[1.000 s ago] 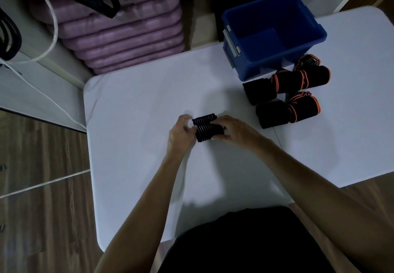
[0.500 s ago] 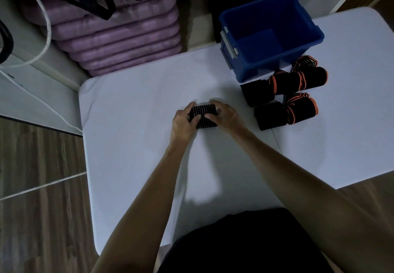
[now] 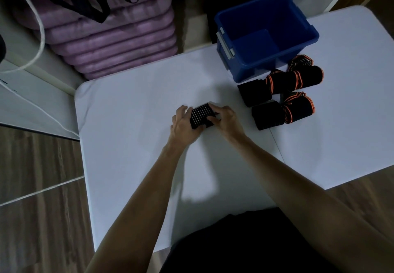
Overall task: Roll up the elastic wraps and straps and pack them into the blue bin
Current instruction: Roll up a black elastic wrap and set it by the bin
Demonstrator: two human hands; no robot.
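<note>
Near the middle of the frame, a person is working a small black wrap with pale stripes (image 3: 201, 115) on the white surface (image 3: 128, 134). The left hand (image 3: 183, 123) is clasping its left end, fingers curled over the top, and the right hand (image 3: 227, 119) is holding the right end, fingers bent round the roll. Both are clamped on the same bundle, which is resting on the surface between them and looking compact, so the rolling of this piece is judged to be at or near its end.

The blue bin (image 3: 266, 35) is sitting at the upper right of the frame, at the far edge of the surface, and its visible floor is showing nothing inside. Packing therefore appears not yet begun.

Just below the bin, two black straps with orange edging are lying on the surface. The upper one (image 3: 294, 81) is touching or nearly touching the bin's near wall, and the lower one (image 3: 281, 112) is lying just beneath it. Each is looking partly bundled, with loose orange-edged loops sticking out at the right end, so whether they still need tightening cannot be told.

As a judgement, most of the task is remaining: securing the striped roll, dealing with the two orange-trimmed pieces, and moving all three into the bin.
</note>
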